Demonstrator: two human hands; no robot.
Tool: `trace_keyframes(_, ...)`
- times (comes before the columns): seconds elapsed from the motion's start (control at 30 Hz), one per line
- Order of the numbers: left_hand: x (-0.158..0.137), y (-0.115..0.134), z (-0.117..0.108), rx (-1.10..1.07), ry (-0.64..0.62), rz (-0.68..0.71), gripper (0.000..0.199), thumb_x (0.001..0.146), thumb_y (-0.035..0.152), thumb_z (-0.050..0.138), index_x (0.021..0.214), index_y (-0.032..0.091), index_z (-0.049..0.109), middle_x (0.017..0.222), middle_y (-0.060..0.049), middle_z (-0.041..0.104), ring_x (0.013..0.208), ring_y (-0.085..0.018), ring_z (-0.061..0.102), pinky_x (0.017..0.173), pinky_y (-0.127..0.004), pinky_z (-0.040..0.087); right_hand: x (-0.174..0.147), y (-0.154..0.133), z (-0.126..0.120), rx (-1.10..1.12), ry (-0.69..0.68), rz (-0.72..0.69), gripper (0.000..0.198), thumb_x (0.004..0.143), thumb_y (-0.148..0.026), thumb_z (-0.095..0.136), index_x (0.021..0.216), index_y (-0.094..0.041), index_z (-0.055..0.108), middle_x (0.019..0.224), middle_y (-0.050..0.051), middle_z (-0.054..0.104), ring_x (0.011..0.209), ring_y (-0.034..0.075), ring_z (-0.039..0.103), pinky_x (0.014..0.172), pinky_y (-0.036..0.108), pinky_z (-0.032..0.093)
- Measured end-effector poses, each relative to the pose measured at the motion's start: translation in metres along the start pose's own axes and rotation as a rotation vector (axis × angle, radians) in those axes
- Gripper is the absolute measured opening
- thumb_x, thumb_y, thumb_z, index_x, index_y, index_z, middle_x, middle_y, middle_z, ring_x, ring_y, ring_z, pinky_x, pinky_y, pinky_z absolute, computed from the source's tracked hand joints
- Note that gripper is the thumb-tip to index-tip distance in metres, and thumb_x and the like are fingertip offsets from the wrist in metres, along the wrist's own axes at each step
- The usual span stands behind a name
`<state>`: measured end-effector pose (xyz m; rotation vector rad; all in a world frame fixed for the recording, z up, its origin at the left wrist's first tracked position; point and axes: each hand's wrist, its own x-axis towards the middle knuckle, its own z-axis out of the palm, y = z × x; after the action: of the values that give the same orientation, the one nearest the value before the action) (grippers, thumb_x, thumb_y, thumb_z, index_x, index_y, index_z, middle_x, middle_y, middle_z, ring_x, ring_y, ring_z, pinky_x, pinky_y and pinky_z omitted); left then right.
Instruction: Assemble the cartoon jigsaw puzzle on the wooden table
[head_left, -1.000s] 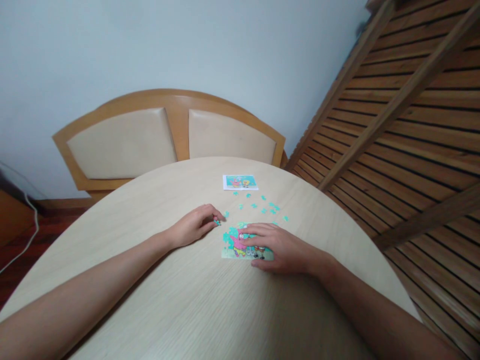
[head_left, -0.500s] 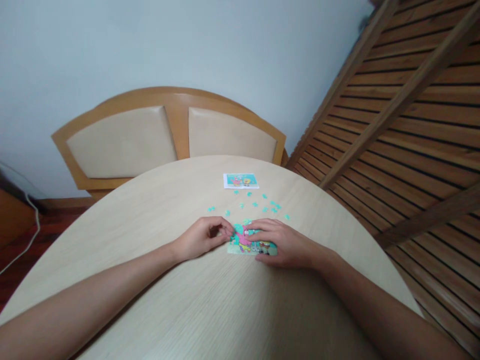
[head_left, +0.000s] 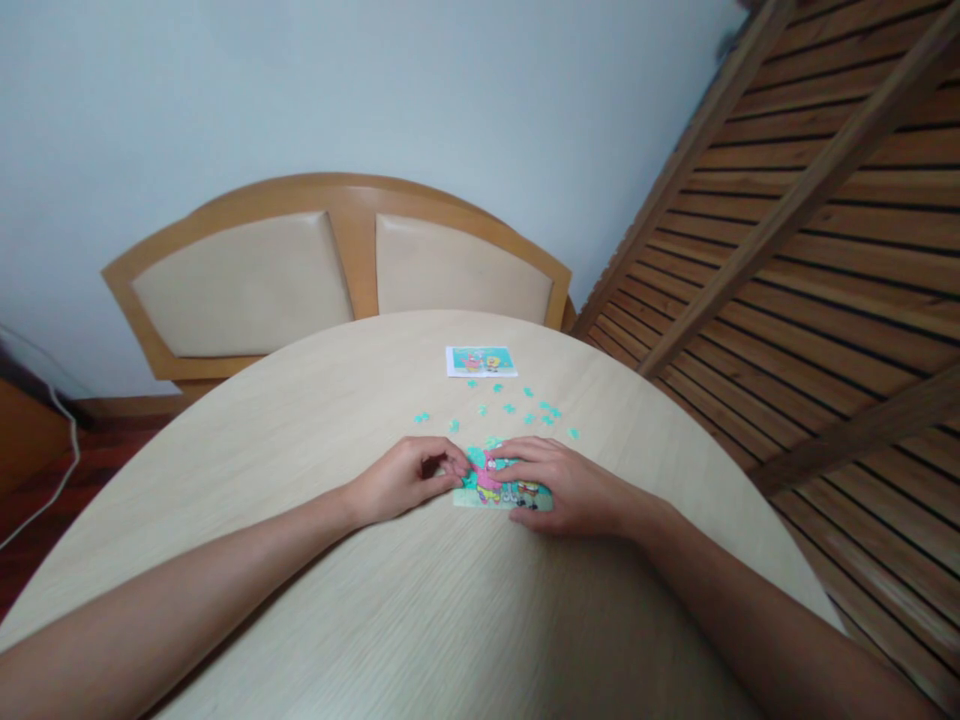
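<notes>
A partly joined jigsaw puzzle with a pink starfish character on teal lies on the table in front of me. At its left edge my left hand is closed in a pinch, with a small teal puzzle piece at the fingertips. My right hand rests over the right part of the puzzle, fingers stretched out and slightly apart, covering some of the picture. Several loose teal puzzle pieces are scattered just beyond both hands.
A folded picture sheet with the same characters lies behind the loose pieces. The round pale wooden table has a padded headboard-like panel past its far edge. Wooden slats stand on the right.
My left fingertips have shifted very slightly to the right against the puzzle's left edge. My right hand stays in place on the puzzle.
</notes>
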<state>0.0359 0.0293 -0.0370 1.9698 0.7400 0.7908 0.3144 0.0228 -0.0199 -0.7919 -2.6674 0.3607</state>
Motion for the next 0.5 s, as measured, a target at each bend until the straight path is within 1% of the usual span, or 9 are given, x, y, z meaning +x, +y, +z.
trace_keyframes(0.1,-0.0004,0.0003,-0.0006,0.057,0.008,0.018,0.016,0.092,0.030,0.065,0.096,0.015,0.070,0.094,-0.006,0.073,0.084,-0.016,0.065,0.078,-0.028,0.053,0.0002,-0.0002,-0.0003,0.003,0.003,-0.006,0.045,0.083,-0.033,0.074,0.127,-0.024,0.070,0.136,0.012,0.065,0.126,0.028,0.059,0.109,0.047,0.045)
trace_keyframes(0.23,-0.0004,0.0013,-0.0018,0.151,0.012,0.034,0.016,0.094,0.030,0.064,0.096,0.016,0.070,0.095,-0.006,0.074,0.085,-0.017,0.066,0.078,-0.029,0.053,0.0005,-0.0011,-0.0008,0.004,-0.002,0.001,0.046,0.082,-0.032,0.075,0.126,-0.024,0.071,0.136,0.012,0.065,0.126,0.029,0.059,0.109,0.047,0.045)
trace_keyframes(0.5,0.0007,0.0020,-0.0040,0.255,0.011,0.074,0.012,0.094,0.027,0.062,0.098,0.018,0.070,0.097,-0.005,0.074,0.090,-0.017,0.067,0.084,-0.030,0.052,0.0005,0.0007,0.0002,-0.005,0.004,-0.008,0.045,0.082,-0.031,0.075,0.126,-0.023,0.071,0.136,0.011,0.065,0.126,0.028,0.059,0.109,0.047,0.045)
